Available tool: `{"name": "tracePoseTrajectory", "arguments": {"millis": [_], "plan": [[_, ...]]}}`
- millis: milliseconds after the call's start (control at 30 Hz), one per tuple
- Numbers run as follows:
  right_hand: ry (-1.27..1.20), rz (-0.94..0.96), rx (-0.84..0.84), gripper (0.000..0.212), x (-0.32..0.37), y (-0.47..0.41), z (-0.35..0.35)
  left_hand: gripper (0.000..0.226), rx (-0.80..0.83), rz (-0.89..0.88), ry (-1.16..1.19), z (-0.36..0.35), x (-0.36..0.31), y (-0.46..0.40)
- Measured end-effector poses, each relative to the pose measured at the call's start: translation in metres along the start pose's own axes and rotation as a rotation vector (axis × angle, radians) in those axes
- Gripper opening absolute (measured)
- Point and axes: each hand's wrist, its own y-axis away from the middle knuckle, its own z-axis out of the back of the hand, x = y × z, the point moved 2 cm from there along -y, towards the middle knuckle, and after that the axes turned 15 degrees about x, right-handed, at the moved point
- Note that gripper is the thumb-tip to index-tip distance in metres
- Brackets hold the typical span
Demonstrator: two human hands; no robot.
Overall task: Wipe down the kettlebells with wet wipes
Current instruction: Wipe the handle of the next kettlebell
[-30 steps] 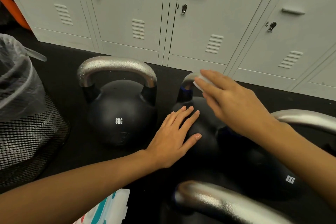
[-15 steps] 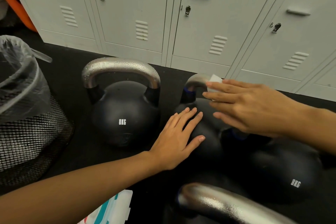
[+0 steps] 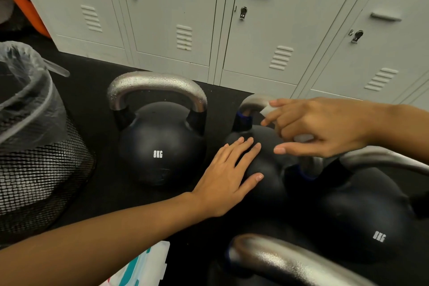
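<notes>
Steadying the middle kettlebell (image 3: 267, 169), the left hand (image 3: 225, 176) lies flat with straight fingers on its black body. The right hand (image 3: 325, 127) pinches a white wet wipe (image 3: 267, 109) against the steel handle (image 3: 253, 102), directly above the body. That handle appears to arch away from the viewer, partly hidden. The right hand is nearer it.
</notes>
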Motion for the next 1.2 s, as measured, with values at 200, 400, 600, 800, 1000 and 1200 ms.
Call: {"name": "tracePoseTrajectory", "arguments": {"millis": [200,400,600,800,1000,1200], "plan": [[-0.293,-0.126,0.026,0.039,-0.011,-0.031,0.014,0.061,-0.01,-0.002,0.003,-0.003,0.001,0.0],[-0.682,-0.383,-0.013,0.03,-0.027,-0.052,0.018,0.061,-0.005,-0.007,0.007,-0.003,0.001,0.0],[-0.567,-0.555,-0.338,0.039,0.01,-0.023,-0.003,0.061,-0.024,-0.005,-0.01,-0.006,0.003,-0.001],[-0.633,-0.737,-0.704,0.045,0.061,0.016,-0.04,0.062,-0.01,-0.005,-0.016,-0.006,0.003,-0.001],[-0.767,-0.816,-0.836,0.047,0.092,0.041,-0.061,0.062,-0.021,-0.004,-0.029,-0.006,0.003,-0.001],[-0.72,-0.791,-0.726,0.042,0.085,0.031,-0.039,0.062,-0.024,-0.005,-0.036,-0.006,0.003,-0.001]]}}
